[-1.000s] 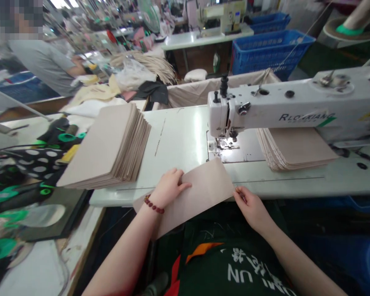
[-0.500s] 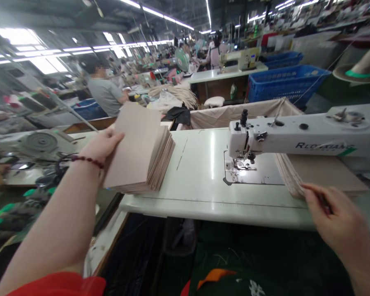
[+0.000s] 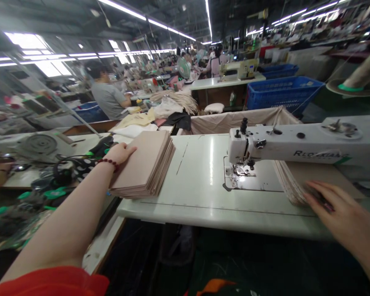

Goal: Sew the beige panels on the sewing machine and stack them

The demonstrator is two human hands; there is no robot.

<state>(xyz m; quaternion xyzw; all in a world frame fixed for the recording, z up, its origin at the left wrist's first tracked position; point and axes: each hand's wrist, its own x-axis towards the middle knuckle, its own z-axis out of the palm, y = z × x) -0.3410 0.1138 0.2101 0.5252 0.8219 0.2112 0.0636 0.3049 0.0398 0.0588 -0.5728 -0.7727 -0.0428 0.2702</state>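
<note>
My left hand [image 3: 123, 154], with a beaded bracelet at the wrist, grips the left edge of a thick stack of beige panels [image 3: 144, 158]. Its thumb lies on the top panel and the other fingers are partly hidden. At the right, my right hand [image 3: 336, 209] rests its fingertips at the near edge of a second pile of beige panels [image 3: 308, 176], partly under the sewing machine's arm. A small dark slim tool [image 3: 323, 201] sits in that hand; its kind is unclear. Between the piles, the white sewing machine [image 3: 265, 142] stands over its needle plate [image 3: 249, 174].
The pale machine table [image 3: 197, 181] carries both stacks. A cloth-lined bin [image 3: 231, 121] adjoins its far edge, with a blue crate [image 3: 280, 92] beyond. Loose cloth lies at the back left. Another machine [image 3: 40, 146] and a person in grey [image 3: 107, 98] are to the left.
The tilted panels in my left hand have come down flat and squared on the left stack. My right fingers have spread forward over the right pile. The view has tipped slightly upward.
</note>
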